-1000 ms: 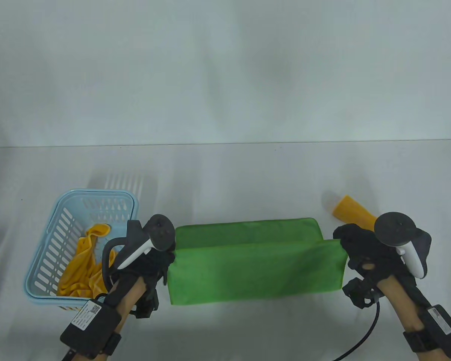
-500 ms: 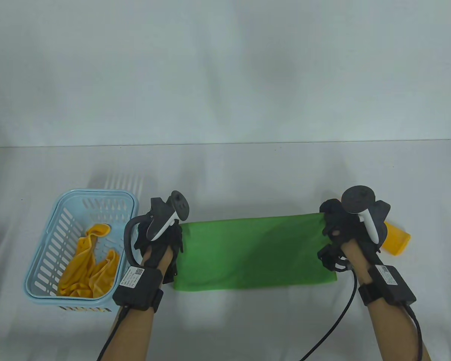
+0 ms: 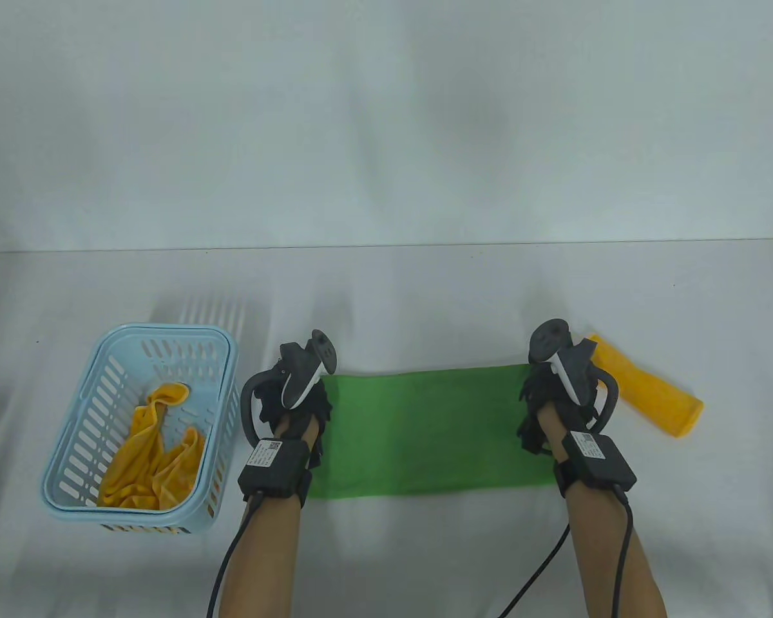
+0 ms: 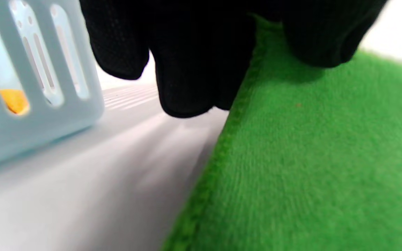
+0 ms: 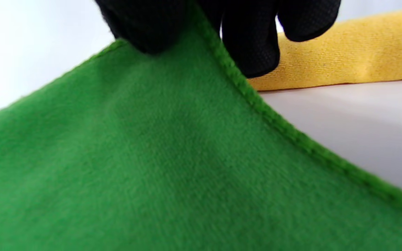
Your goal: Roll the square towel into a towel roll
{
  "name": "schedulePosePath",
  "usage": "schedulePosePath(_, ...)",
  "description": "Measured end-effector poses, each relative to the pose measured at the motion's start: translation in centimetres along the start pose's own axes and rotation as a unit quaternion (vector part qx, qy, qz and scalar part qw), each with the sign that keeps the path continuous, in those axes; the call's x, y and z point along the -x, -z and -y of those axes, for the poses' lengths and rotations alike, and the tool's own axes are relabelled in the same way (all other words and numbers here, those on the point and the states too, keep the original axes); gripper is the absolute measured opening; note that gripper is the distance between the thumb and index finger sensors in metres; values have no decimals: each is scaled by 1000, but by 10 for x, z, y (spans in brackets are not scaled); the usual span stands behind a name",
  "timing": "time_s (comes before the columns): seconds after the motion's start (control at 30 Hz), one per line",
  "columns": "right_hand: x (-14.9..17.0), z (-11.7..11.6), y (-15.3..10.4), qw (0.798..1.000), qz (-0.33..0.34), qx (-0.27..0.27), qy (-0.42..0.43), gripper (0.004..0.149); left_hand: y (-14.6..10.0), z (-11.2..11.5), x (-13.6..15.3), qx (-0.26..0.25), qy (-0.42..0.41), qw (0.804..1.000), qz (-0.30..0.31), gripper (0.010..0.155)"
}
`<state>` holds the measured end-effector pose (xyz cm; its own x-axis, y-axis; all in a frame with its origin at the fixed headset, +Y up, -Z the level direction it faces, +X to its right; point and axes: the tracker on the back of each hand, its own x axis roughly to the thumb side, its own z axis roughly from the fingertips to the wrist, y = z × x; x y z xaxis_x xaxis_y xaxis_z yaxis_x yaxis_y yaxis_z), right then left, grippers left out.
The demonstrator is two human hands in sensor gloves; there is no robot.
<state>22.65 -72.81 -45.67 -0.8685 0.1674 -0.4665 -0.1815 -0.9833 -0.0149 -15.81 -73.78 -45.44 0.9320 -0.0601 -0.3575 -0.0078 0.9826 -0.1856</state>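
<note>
The green towel (image 3: 431,431) lies flat on the table as a wide folded band. My left hand (image 3: 299,402) is at its far left corner. In the left wrist view the thumb rests on top of the green towel (image 4: 309,157) while the fingers (image 4: 183,69) hang over its left edge, pinching the corner. At the far right corner my right hand (image 3: 557,396) pinches the same way. There the thumb lies on the green towel (image 5: 152,157) and the fingers (image 5: 253,45) are past its hem.
A light blue basket (image 3: 167,331) holding a crumpled yellow cloth (image 3: 154,450) stands just left of my left hand; its slotted wall shows as the basket (image 4: 30,87). A rolled yellow towel (image 3: 650,396) lies right of my right hand, close behind the fingers as the yellow roll (image 5: 344,52).
Both hands carried the towel's raised near edge away from me and laid it down on the far edge, so the towel now lies flat and folded. The yellow roll is uncovered again.
</note>
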Motion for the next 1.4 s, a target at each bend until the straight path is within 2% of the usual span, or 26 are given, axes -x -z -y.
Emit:
schedulePosePath(0.1, -4, 2, -4, 999, -2, 18, -28, 52, -1, 1, 1, -5, -5, 1000, 1, 69)
schedulePosePath(0.3, -8, 13, -14, 999, 17, 29, -33, 66, -11, -10, -1, 8, -36, 998, 44, 80)
schedulePosePath(0.57, -5, 35, -42, 998, 63, 30, 9, 76, -51, -38, 0, -19, -60, 990, 123, 85)
schedulePosePath(0.73, -6, 48, -72, 990, 123, 25, 64, 80, -87, -56, 13, -52, -69, 982, 171, 84)
schedulePosePath(0.87, -14, 48, -94, 983, 162, 15, 86, 81, -112, -63, 24, -78, -79, 974, 196, 85)
schedulePosePath(1.07, -42, 49, -134, 968, 236, -1, 84, 81, -142, -73, 46, -116, -106, 962, 225, 85)
schedulePosePath(1.3, -80, 34, -175, 948, 299, -44, 98, 79, -154, -83, 64, -155, -141, 951, 225, 85)
schedulePosePath(1.4, -100, 21, -191, 933, 335, -83, 99, 76, -156, -87, 74, -164, -155, 947, 227, 84)
